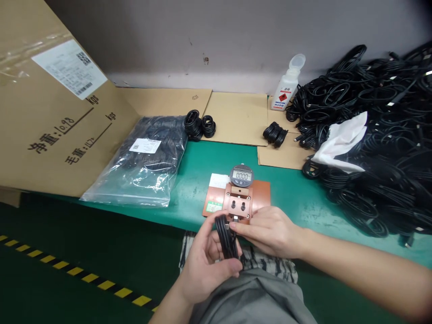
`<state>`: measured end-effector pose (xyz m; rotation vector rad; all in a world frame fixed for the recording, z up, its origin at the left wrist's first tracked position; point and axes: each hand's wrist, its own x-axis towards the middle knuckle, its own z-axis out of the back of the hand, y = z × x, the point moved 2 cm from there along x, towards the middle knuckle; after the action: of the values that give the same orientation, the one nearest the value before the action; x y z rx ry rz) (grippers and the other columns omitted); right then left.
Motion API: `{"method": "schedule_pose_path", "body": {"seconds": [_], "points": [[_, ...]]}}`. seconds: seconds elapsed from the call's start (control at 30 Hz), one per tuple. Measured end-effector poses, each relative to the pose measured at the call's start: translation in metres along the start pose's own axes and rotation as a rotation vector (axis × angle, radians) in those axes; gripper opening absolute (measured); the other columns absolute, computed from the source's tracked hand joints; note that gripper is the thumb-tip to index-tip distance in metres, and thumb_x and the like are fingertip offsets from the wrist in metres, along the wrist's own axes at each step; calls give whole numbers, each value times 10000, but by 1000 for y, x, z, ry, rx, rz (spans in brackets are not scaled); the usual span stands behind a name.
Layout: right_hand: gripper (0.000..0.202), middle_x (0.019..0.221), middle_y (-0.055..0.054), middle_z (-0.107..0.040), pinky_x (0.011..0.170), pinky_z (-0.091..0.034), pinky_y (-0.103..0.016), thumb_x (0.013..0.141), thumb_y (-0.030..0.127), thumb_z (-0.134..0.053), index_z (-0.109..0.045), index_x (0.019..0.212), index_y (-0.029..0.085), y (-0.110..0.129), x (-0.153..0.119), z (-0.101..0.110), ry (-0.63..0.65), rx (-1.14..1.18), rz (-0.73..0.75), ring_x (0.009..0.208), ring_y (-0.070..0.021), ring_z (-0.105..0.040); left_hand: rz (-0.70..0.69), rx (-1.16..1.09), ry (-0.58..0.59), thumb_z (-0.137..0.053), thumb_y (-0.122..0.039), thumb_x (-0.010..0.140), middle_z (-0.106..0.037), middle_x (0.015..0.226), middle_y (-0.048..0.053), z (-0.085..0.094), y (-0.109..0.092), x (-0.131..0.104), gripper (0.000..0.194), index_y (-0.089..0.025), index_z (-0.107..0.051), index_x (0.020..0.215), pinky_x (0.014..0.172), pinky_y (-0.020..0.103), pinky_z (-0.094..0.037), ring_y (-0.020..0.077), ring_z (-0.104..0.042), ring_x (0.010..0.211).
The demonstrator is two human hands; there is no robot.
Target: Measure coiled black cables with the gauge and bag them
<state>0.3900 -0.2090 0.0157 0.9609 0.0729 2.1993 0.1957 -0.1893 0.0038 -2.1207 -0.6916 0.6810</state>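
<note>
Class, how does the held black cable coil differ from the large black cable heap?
The black cable coil is held in the left hand; the black cable heap rests across the green table. The coil forms a small, compact bundle; the heap sprawls loosely in many loops. Both are black and looped.

left hand [204, 265] curled, right hand [275, 231] reaching leftward, index finger [246, 230] extended

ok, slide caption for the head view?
Left hand holding a coiled black cable, right hand close alongside, in front of a digital gauge reading 0.000.
</note>
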Motion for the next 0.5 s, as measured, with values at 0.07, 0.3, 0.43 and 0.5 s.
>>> {"method": "schedule_pose_path", "body": {"seconds": [0.07, 0.3, 0.43, 0.5], "points": [[297, 661, 4, -676, 467, -400, -268, 982, 139, -443, -561, 1253, 111, 0, 0, 0, 1, -5, -1, 510, -121, -569, 7, 2, 0, -830, -170, 763, -692, 875, 15, 0, -1, 1, 797, -273, -336, 1380, 577, 197, -594, 100, -645, 633], [291, 654, 21, -657, 469, -402, -264, 966, 124, -517, -564, 1252, 101, 1, 1, 0, -42, 6, -23, 508, -112, -571, 31, 33, -25, -855, -198, 728, -690, 840, 11, -2, -5, 4, 825, -256, -349, 1377, 545, 195, -572, 101, -635, 582], [268, 647, 22, -660, 464, -393, -262, 974, 125, -520, -577, 1235, 108, 0, 2, 1, -35, -1, -42, 500, -108, -564, 17, 30, -62, -859, -227, 727, -689, 819, 11, -3, -6, 7, 824, -253, -355, 1378, 523, 190, -556, 90, -617, 539], [267, 649, 21, -664, 463, -393, -263, 978, 129, -516, -576, 1237, 113, 0, 1, 1, -27, -11, -55, 494, -109, -562, 8, 20, -51, -863, -231, 722, -688, 807, 13, -3, -5, 8, 839, -246, -347, 1384, 509, 193, -553, 91, -610, 526]]}}
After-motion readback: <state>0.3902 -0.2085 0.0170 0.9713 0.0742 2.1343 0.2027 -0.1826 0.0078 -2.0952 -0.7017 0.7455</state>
